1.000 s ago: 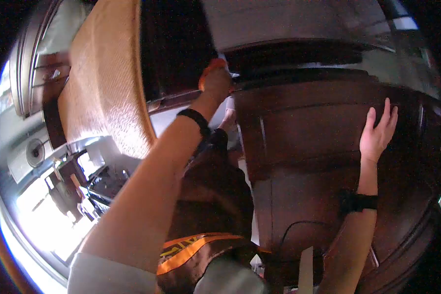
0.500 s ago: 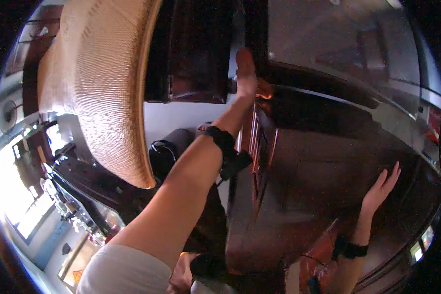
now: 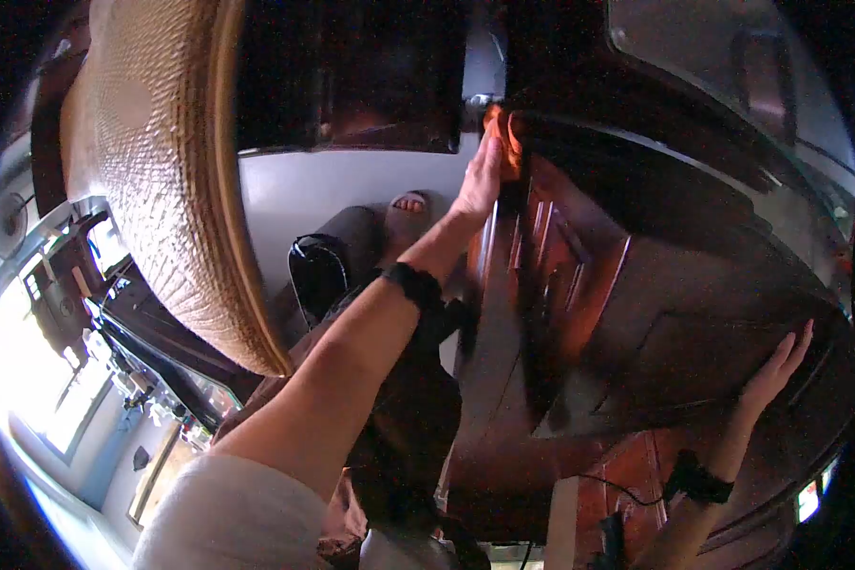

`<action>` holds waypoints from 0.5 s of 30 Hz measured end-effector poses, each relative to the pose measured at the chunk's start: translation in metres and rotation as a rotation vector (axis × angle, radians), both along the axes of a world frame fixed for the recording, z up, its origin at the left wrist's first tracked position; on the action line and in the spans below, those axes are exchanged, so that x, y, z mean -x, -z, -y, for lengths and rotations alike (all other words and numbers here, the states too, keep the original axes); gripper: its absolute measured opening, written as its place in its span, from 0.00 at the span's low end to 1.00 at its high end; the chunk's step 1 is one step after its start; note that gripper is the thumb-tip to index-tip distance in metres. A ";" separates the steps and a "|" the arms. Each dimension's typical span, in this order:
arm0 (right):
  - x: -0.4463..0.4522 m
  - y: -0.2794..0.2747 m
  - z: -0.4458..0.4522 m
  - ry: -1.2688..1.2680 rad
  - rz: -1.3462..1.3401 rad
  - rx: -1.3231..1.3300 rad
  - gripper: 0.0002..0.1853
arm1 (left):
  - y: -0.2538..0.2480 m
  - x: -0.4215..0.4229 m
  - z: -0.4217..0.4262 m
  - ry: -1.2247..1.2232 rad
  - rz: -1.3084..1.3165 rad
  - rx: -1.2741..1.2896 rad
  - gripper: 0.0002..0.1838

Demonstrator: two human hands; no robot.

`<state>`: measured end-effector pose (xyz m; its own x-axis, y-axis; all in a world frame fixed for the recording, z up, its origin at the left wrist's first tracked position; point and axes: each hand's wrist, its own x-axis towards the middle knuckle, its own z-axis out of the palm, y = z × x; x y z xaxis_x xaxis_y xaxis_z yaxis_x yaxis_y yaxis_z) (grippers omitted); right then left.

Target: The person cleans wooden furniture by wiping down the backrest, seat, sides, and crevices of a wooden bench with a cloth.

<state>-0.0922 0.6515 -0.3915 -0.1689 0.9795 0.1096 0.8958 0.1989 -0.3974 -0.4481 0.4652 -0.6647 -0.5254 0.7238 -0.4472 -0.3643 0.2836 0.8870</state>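
Dark wood furniture [image 3: 712,275], left hand on cloth at its edge

Dark wood fills the centre and right; tan textured panel [image 3: 166,180] at left, pale floor [image 3: 290,185] between. Left arm reaches diagonally up and inward, elbow nearly straight. Left hand [image 3: 482,182] holds orange cloth [image 3: 510,142] against the wood edge, cloth at its fingers. Right hand [image 3: 775,373]: open, fingers extended, over the wood panel; contact unclear.

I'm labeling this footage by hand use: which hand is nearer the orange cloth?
Left. The left hand is right at the orange cloth, touching it; the right hand is well off to the right, over the dark wooden panel.
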 end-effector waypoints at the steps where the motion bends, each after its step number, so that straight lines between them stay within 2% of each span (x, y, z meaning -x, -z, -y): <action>1: -0.004 0.001 -0.002 -0.027 -0.007 -0.006 0.25 | -0.006 -0.010 0.011 -0.030 -0.189 -0.010 0.32; 2: -0.007 0.001 -0.003 -0.031 -0.012 -0.013 0.25 | 0.000 -0.017 0.027 0.009 -0.133 -0.028 0.31; 3: -0.008 0.002 -0.005 -0.039 0.011 -0.037 0.25 | 0.014 -0.035 0.041 -0.057 -0.035 -0.135 0.30; 5: -0.010 0.005 -0.006 -0.047 0.033 -0.063 0.25 | 0.000 -0.074 0.066 -0.160 0.038 -0.017 0.29; 7: -0.007 0.003 -0.005 -0.045 0.023 -0.058 0.26 | -0.018 -0.098 0.102 0.030 -0.391 0.216 0.27; 8: -0.004 0.003 -0.004 -0.049 0.021 -0.067 0.26 | -0.026 -0.110 0.115 -0.012 -0.605 0.193 0.27; 9: -0.001 0.003 -0.003 -0.013 -0.001 -0.057 0.27 | -0.036 -0.109 0.119 -0.021 -0.608 0.185 0.27; 11: 0.000 0.005 -0.007 0.007 -0.032 -0.064 0.28 | -0.052 -0.106 0.128 0.287 -0.953 0.154 0.28; 12: -0.004 0.008 -0.012 0.001 -0.025 -0.091 0.28 | -0.038 -0.094 0.120 0.303 -0.995 0.170 0.31; 14: -0.023 0.017 -0.026 -0.050 -0.009 -0.107 0.30 | -0.037 -0.059 0.086 0.337 -1.086 0.163 0.29; 15: -0.029 0.017 -0.036 -0.089 -0.008 -0.108 0.31 | -0.030 -0.042 0.064 0.269 -1.139 0.086 0.28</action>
<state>-0.0635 0.6873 -0.4085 -0.2532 0.9432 0.2149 0.8697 0.3192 -0.3765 -0.4059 0.4009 -0.6351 -0.4889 0.8626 0.1296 0.7080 0.3057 0.6366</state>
